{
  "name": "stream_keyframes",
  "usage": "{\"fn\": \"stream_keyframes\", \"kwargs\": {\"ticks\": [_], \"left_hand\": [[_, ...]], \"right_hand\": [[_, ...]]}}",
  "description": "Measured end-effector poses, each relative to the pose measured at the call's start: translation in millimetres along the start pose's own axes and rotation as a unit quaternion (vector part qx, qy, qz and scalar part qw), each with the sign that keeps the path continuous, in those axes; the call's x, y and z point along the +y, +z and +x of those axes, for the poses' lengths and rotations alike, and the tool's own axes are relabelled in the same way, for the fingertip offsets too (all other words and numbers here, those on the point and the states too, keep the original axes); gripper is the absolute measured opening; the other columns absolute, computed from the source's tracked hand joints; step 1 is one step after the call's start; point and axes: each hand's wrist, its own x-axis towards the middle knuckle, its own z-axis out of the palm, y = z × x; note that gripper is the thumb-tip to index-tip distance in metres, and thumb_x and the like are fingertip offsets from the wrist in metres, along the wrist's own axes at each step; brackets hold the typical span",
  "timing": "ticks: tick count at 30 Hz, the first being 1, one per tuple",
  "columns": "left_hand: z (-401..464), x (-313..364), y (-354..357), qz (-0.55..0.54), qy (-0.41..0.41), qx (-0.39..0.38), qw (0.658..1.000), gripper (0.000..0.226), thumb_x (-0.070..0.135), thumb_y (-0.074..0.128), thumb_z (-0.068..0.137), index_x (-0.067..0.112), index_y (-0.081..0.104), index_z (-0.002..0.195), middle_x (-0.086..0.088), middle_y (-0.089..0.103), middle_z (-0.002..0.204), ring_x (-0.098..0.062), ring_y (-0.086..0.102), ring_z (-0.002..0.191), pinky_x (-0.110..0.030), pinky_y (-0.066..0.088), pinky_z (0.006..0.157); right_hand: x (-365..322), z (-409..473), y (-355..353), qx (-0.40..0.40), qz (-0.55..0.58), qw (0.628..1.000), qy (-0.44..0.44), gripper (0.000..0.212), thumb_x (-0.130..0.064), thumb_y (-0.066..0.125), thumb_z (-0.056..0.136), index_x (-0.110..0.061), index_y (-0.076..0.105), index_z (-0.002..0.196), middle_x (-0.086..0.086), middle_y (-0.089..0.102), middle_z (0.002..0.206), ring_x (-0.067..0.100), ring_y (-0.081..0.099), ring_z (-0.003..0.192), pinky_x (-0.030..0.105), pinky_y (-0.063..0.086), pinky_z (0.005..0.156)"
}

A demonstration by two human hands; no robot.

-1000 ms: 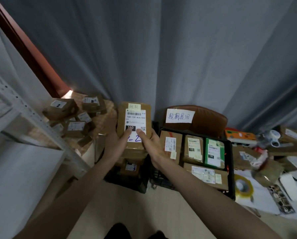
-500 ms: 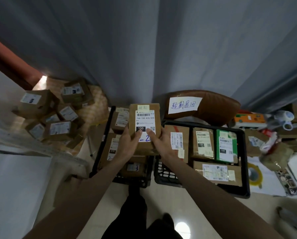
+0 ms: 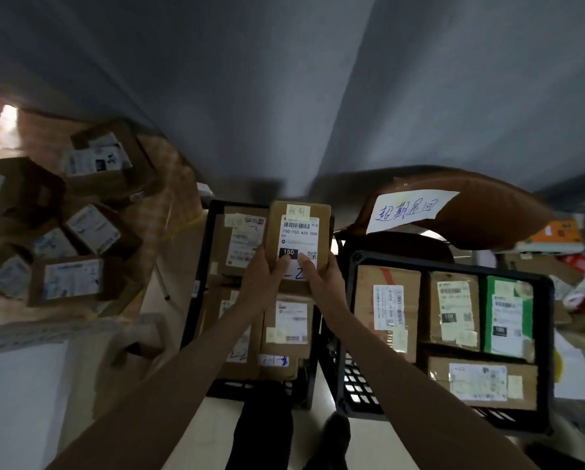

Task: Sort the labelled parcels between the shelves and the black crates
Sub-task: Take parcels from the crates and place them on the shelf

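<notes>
A brown cardboard parcel (image 3: 299, 232) with a white barcode label marked 150 is held up in both hands. My left hand (image 3: 262, 279) grips its lower left edge, thumb on the label. My right hand (image 3: 321, 278) grips its lower right edge, thumb on the label too. The parcel hangs over the left black crate (image 3: 201, 273), which holds several labelled boxes. The right black crate (image 3: 454, 261) holds several parcels, one of them green (image 3: 506, 310). A pile of labelled boxes (image 3: 72, 278) lies on the shelf at the left.
A brown chair back with a handwritten paper sign (image 3: 410, 210) stands behind the right crate. A grey curtain (image 3: 284, 96) closes off the back. A white shelf board (image 3: 23, 385) is at lower left. Clutter lies at the far right (image 3: 582, 276).
The view has tilted downward and closer over the crates. The parcel stays in both hands and now hangs above the left crate rather than in front of the curtain.
</notes>
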Motion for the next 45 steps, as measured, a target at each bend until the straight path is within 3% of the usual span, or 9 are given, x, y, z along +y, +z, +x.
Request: {"fn": "stream_keyframes", "kwargs": {"ticks": [13, 17, 20, 22, 28, 32, 37, 42, 45], "left_hand": [[43.5, -33.4, -9.1, 0.018, 0.000, -0.020, 1.000, 0.049, 0.030, 0.053, 0.103, 0.013, 0.035, 0.146, 0.006, 0.054, 0.125, -0.006, 0.056, 0.104, -0.001, 0.046, 0.064], [45.9, -30.3, -10.1, 0.043, -0.010, -0.018, 0.999, 0.051, 0.034, 0.056, 0.101, 0.013, 0.039, 0.144, 0.002, 0.057, 0.132, -0.014, 0.059, 0.115, -0.012, 0.049, 0.079], [36.3, -17.2, -20.0, 0.081, -0.025, -0.019, 0.996, 0.062, 0.043, 0.053, 0.100, 0.016, 0.030, 0.151, -0.006, 0.052, 0.143, -0.024, 0.060, 0.122, -0.039, 0.056, 0.095], [27.3, -3.9, -32.7, 0.152, -0.017, -0.011, 0.988, 0.066, 0.046, 0.046, 0.103, 0.013, 0.023, 0.155, -0.008, 0.043, 0.150, -0.028, 0.054, 0.128, -0.044, 0.051, 0.102], [4.8, 43.0, -80.2, 0.308, 0.094, 0.111, 0.940, 0.060, 0.058, 0.027, 0.096, 0.017, 0.042, 0.138, -0.008, 0.054, 0.141, -0.026, 0.055, 0.125, -0.043, 0.048, 0.104], [-20.9, 76.5, -108.0, 0.387, 0.148, 0.181, 0.892, 0.061, 0.051, 0.033, 0.099, 0.013, 0.047, 0.145, -0.011, 0.047, 0.151, -0.032, 0.041, 0.141, -0.048, 0.029, 0.117], [-91.7, 110.3, -134.2, 0.442, 0.118, 0.264, 0.849, 0.071, 0.055, 0.013, 0.096, 0.016, 0.053, 0.141, -0.010, 0.053, 0.145, -0.031, 0.046, 0.135, -0.048, 0.030, 0.115], [-174.0, 114.9, -151.2, 0.441, 0.091, 0.349, 0.822, 0.068, 0.051, 0.025, 0.096, 0.008, 0.059, 0.135, -0.018, 0.058, 0.140, -0.038, 0.053, 0.129, -0.054, 0.037, 0.112], [-223.2, 106.0, -159.3, 0.417, 0.043, 0.382, 0.824, 0.072, 0.057, 0.015, 0.097, 0.016, 0.046, 0.148, -0.010, 0.040, 0.157, -0.030, 0.032, 0.146, -0.050, 0.022, 0.121]], "right_hand": [[13.3, 35.4, 24.3, -0.008, -0.050, 0.999, 0.011, 0.064, -0.043, 0.068, 0.094, -0.025, 0.038, 0.147, -0.005, 0.065, 0.123, 0.010, 0.069, 0.104, 0.021, 0.060, 0.074], [1.7, 37.0, 18.5, -0.016, -0.089, 0.996, 0.017, 0.063, -0.043, 0.068, 0.093, -0.024, 0.040, 0.146, -0.001, 0.063, 0.126, 0.016, 0.068, 0.108, 0.031, 0.062, 0.081], [-19.4, 26.4, 11.5, -0.008, -0.151, 0.989, -0.007, 0.052, -0.042, 0.060, 0.098, -0.024, 0.039, 0.143, -0.001, 0.052, 0.135, 0.013, 0.061, 0.110, 0.019, 0.055, 0.072], [-36.6, 17.9, 4.7, 0.004, -0.218, 0.975, -0.034, 0.055, -0.040, 0.053, 0.102, -0.022, 0.032, 0.150, 0.001, 0.043, 0.140, 0.014, 0.051, 0.117, 0.019, 0.047, 0.076], [-109.9, -0.4, -10.2, -0.019, -0.434, 0.872, -0.226, 0.042, -0.038, 0.041, 0.105, -0.023, 0.037, 0.144, 0.002, 0.043, 0.142, 0.020, 0.047, 0.127, 0.039, 0.046, 0.103], [-160.1, -15.0, -11.8, -0.019, -0.495, 0.810, -0.314, 0.054, -0.043, 0.038, 0.106, -0.024, 0.026, 0.155, 0.002, 0.027, 0.162, 0.024, 0.027, 0.149, 0.046, 0.023, 0.122], [-196.7, -51.8, -3.2, -0.038, -0.547, 0.724, -0.419, 0.053, -0.044, 0.024, 0.107, -0.023, 0.023, 0.156, 0.006, 0.016, 0.167, 0.027, 0.009, 0.156, 0.050, 0.003, 0.126], [-223.0, -106.8, 9.3, -0.056, -0.525, 0.674, -0.517, 0.056, -0.045, 0.024, 0.106, -0.019, 0.028, 0.155, 0.010, 0.029, 0.162, 0.031, 0.025, 0.150, 0.055, 0.016, 0.123], [-227.4, -140.1, 14.4, -0.076, -0.511, 0.655, -0.551, 0.057, -0.043, 0.029, 0.106, -0.019, 0.025, 0.158, 0.008, 0.027, 0.163, 0.030, 0.023, 0.151, 0.055, 0.016, 0.124]]}}
